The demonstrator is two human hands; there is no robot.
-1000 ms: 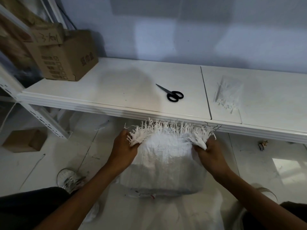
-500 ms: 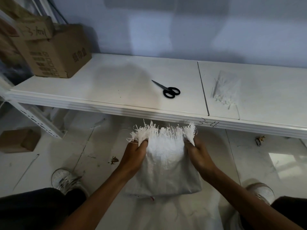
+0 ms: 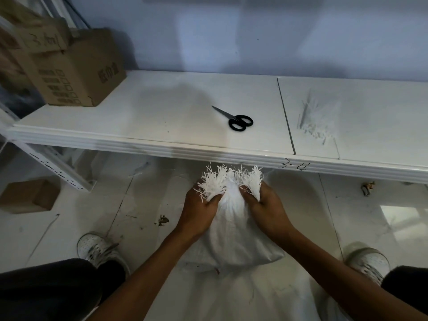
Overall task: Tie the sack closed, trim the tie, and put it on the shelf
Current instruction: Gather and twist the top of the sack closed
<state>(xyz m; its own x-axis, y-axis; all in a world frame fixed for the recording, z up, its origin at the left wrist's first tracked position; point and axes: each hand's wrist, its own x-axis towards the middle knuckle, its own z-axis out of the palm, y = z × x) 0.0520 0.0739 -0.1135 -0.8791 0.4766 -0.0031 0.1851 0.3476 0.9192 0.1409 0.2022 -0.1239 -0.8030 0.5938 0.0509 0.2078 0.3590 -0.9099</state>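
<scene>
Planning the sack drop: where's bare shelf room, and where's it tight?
Widest bare patch on the shelf: between the cardboard box and the scissors. A narrower strip lies between scissors and the panel seam. Right of the seam, the pile of white ties crowds the near part.

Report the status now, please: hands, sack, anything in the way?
Left hand and right hand both gripping the frayed sack mouth, bunched, no tie on. Sack on floor. Scissors lie untouched on shelf. Nothing blocking.
</scene>
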